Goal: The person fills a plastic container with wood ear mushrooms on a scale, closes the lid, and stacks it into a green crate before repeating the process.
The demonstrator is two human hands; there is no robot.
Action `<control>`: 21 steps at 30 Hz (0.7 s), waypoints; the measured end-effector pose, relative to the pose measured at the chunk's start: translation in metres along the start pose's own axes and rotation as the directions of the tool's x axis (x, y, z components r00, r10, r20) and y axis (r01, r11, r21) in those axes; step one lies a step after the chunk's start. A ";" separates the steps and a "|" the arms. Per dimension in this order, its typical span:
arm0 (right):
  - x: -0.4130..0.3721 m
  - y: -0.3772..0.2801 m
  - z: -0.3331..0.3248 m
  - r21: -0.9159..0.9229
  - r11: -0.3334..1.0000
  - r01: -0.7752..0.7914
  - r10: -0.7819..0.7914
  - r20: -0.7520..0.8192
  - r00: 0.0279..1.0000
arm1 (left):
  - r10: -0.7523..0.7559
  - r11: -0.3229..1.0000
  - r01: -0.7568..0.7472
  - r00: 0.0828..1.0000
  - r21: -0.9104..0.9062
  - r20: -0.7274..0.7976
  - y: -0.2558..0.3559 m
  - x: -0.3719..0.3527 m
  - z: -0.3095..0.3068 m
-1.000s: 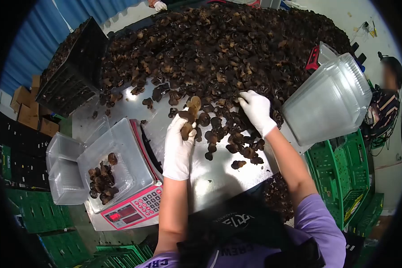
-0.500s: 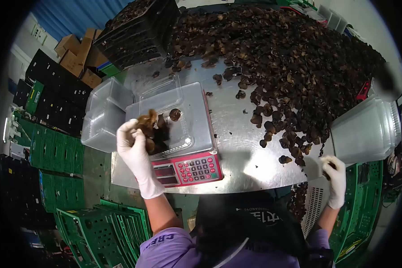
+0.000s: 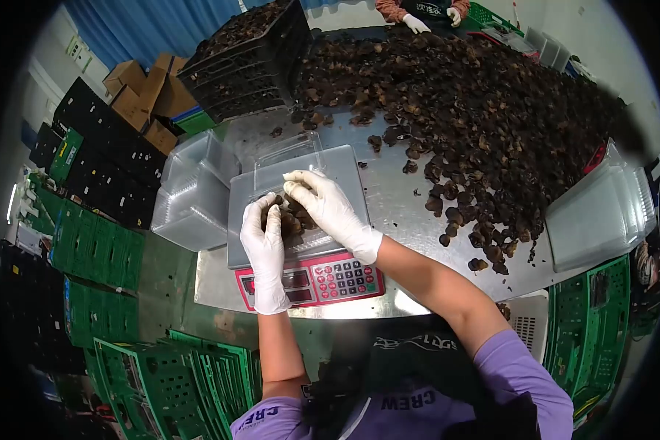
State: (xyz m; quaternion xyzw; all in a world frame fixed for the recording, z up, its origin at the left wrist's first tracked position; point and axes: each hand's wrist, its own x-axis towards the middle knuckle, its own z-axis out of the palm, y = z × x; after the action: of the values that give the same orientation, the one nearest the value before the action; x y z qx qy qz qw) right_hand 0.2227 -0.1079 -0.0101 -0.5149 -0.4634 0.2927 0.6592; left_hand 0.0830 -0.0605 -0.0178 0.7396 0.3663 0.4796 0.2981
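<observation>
Left hand [image 3: 264,240] and right hand [image 3: 331,211] curl fingers halfway, grip unclear; wood ear mushrooms [image 3: 292,223] beneath them look light, rubbery, slippery, best cupped in clumps.

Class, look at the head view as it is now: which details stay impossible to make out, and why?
All in the head view:
- Number of dark fungus pieces in the clear tray: the left hand and right hand cover some.
- Reading on the scale: the left hand's cuff hides part of the display; the rest is too small and dark.
- Head of the co-worker: cut off by the top edge.
- Apron lettering: too blurred.
</observation>
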 end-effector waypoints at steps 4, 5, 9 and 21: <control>-0.021 -0.019 -0.035 -0.189 0.981 0.031 -0.038 -0.038 0.999 | 0.036 0.997 -0.036 0.999 0.061 -0.004 0.003 -0.003 -0.003; -0.029 -0.022 -0.047 -0.114 0.993 0.019 -0.031 -0.103 0.994 | 0.017 0.999 -0.016 0.999 0.030 -0.028 0.004 -0.004 -0.002; -0.082 -0.016 -0.124 -0.218 0.972 -0.084 0.038 -0.205 0.978 | 0.097 0.995 -0.094 0.991 0.042 -0.088 0.024 -0.009 0.003; -0.289 0.010 -0.229 0.007 0.929 -0.369 0.223 -0.808 0.546 | 0.170 0.985 -0.096 0.585 -0.140 0.793 0.084 -0.119 0.167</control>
State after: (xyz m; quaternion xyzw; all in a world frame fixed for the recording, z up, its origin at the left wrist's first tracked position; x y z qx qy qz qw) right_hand 0.3173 -0.4482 -0.1182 -0.7136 -0.0489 0.1001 0.6916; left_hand 0.2276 -0.2208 -0.0700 0.8884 0.1167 0.1312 0.4242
